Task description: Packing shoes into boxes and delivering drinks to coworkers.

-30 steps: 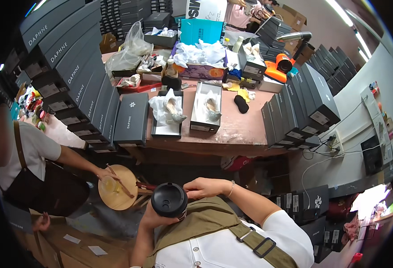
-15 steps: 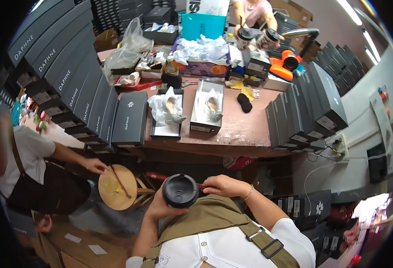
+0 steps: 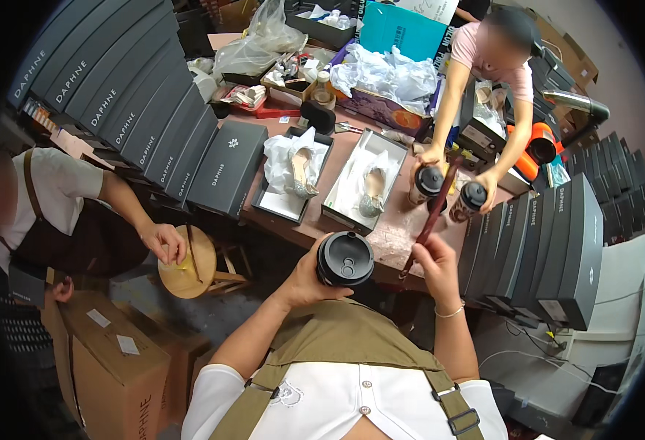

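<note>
Close to my body, my left hand (image 3: 309,273) is wrapped round a takeaway cup (image 3: 345,258) with a black lid, held upright. My right hand (image 3: 438,265) is closed on a long dark-red straw (image 3: 433,214), raised at a slant over the table's front edge, apart from the cup. Beyond it, a person in pink holds two more lidded cups, one (image 3: 426,183) in each hand, low over the tabletop. Two open shoe boxes lie left of these cups. Each holds a glittery shoe (image 3: 371,192) on white paper; the other shoe (image 3: 302,173) is further left.
Tall stacks of dark shoe boxes flank the table, left (image 3: 128,121) and right (image 3: 550,249). At my left, another person reaches over a round wooden stool (image 3: 203,253). A large carton (image 3: 121,359) stands below. Paper (image 3: 385,77) fills a purple box at the back.
My right hand has swung away from the cup, up and to the right, with the straw. The person opposite has leaned in and lowered both cups. My view has shifted.
</note>
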`<state>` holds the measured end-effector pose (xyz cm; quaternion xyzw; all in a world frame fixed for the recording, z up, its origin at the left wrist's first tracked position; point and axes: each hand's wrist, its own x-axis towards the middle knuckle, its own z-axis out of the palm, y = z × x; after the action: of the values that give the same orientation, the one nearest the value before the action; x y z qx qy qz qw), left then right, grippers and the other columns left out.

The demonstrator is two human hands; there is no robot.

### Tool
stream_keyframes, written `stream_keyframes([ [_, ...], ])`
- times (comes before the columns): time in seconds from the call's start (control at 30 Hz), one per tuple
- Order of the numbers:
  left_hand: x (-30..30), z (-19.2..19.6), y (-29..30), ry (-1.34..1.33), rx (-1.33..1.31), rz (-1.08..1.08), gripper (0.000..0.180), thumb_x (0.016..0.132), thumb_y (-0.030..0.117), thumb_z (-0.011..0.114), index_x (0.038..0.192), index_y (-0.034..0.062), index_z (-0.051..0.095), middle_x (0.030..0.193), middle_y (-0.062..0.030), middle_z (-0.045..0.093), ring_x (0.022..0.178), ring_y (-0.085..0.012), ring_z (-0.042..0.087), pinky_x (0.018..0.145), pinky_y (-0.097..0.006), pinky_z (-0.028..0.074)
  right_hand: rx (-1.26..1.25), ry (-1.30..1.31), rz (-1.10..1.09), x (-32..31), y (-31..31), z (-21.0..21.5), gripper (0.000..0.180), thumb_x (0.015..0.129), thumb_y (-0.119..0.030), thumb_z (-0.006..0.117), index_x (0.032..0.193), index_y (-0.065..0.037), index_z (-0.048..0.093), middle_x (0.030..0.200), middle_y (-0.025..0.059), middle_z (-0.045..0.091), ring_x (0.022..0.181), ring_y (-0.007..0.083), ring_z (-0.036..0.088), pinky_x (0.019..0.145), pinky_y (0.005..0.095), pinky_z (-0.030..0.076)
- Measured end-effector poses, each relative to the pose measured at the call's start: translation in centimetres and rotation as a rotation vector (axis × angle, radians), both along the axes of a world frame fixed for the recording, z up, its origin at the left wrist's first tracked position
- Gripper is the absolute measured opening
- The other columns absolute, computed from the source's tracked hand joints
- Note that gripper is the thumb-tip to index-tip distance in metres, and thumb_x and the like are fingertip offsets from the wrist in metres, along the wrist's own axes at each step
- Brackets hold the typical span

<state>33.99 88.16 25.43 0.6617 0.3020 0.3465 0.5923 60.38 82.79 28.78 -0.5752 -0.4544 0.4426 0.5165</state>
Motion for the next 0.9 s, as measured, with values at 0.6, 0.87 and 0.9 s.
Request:
stream_keyframes([
  [0.6, -3.1, -1.2, 10.0, -0.025, 0.192, 0.251, 0.096, 0.055, 0.024, 0.087, 0.134, 0.0042, 0.036, 0.125, -0.0175, 0.050, 0.119, -0.0340, 0.048, 0.101, -0.040, 0.038, 0.096, -0.593, 0.495, -9.8, 13.1, 4.9, 0.084, 0.068, -0.043, 0.080, 0.130, 0.001, 0.045, 0.123, 0.0206, 0.049, 0.112, 0.0350, 0.052, 0.093, 0.0382, 0.042],
  [0.87, -5.1, -3.6, 6.1, 0.062, 0.307, 0.471, 0.091, 0.067, 0.040, 0.082, 0.135, 0.0032, 0.035, 0.126, -0.0160, 0.049, 0.118, -0.0276, 0.049, 0.100, -0.038, 0.039, 0.219, -0.447, 0.705, -13.7, 14.0, 0.9, 0.103, 0.057, -0.041, 0.087, 0.136, 0.001, 0.037, 0.128, 0.0222, 0.049, 0.118, 0.0339, 0.052, 0.099, 0.0397, 0.041],
  [0.9, -4.9, -4.0, 5.5, 0.001, 0.222, 0.453, 0.092, 0.066, 0.040, 0.083, 0.135, 0.0024, 0.035, 0.126, -0.0157, 0.049, 0.118, -0.0276, 0.050, 0.100, -0.038, 0.039, 0.247, -0.463, 0.704, -13.5, 13.7, 0.0, 0.099, 0.059, -0.040, 0.085, 0.136, 0.000, 0.038, 0.127, 0.0227, 0.049, 0.116, 0.0358, 0.052, 0.098, 0.0405, 0.042],
])
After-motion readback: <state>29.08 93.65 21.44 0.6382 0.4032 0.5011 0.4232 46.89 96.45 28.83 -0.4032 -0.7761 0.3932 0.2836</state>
